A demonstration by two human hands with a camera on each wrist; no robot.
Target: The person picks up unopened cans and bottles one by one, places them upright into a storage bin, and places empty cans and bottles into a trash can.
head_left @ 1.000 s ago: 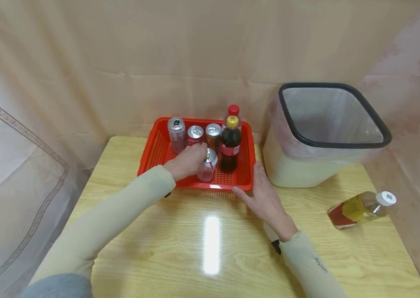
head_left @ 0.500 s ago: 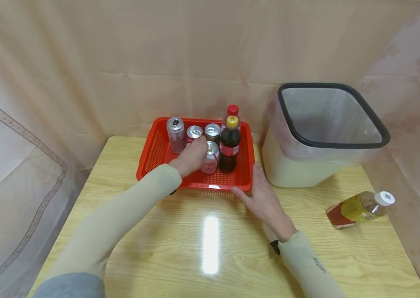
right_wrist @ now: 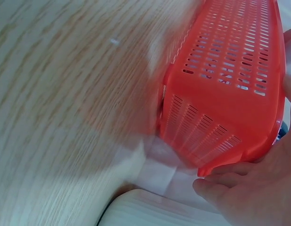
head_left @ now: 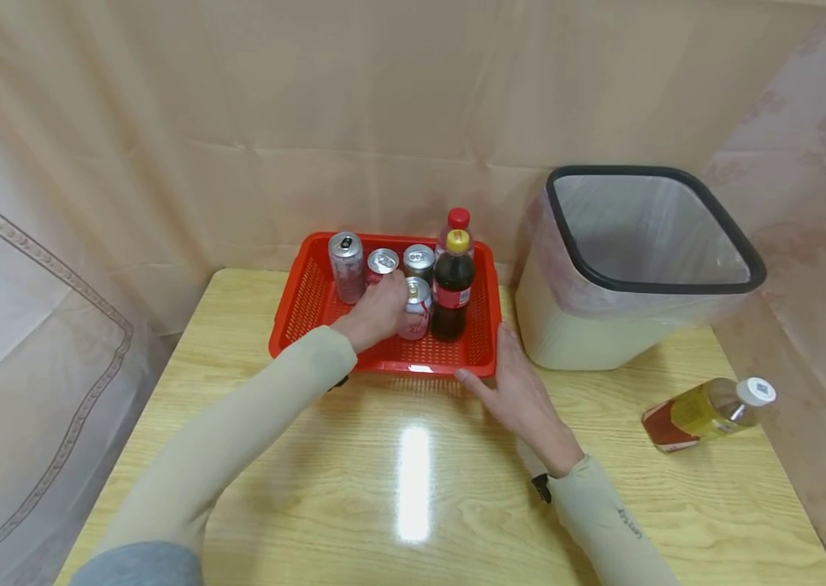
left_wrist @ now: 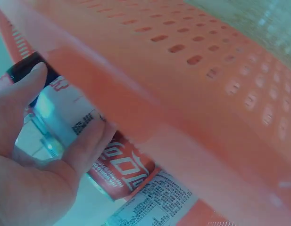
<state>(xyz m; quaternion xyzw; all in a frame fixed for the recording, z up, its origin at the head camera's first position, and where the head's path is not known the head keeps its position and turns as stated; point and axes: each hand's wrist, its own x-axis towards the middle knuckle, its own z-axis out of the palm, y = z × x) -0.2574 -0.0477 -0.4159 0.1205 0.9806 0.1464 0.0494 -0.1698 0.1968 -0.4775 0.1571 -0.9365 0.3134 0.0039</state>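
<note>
In the head view my left hand (head_left: 378, 311) reaches into the red basket (head_left: 364, 363) and holds a white soda can (head_left: 418, 314) with red markings. Thumb and fingers lie around that can (left_wrist: 65, 110) in the left wrist view. It stands upright beside a dark cola bottle (head_left: 452, 293) with a yellow cap, in front of a can with a silver top (head_left: 419, 259). My right hand (head_left: 524, 395) touches the basket's front right corner, its thumb at the front and straight fingers along the right side. In the right wrist view, these fingers (right_wrist: 230, 175) lie against the basket wall.
Also in the basket are a red cola can (head_left: 382, 262), a tall silver can (head_left: 347, 268) and a red-capped bottle (head_left: 458, 220). A lined trash bin (head_left: 581, 325) stands to the right. A white-capped drink bottle (head_left: 698, 413) lies tilted near the right table edge.
My left hand has moved the white can back, from the basket's front side to close against the other cans and the cola bottle. The right hand has stayed at the corner.
</note>
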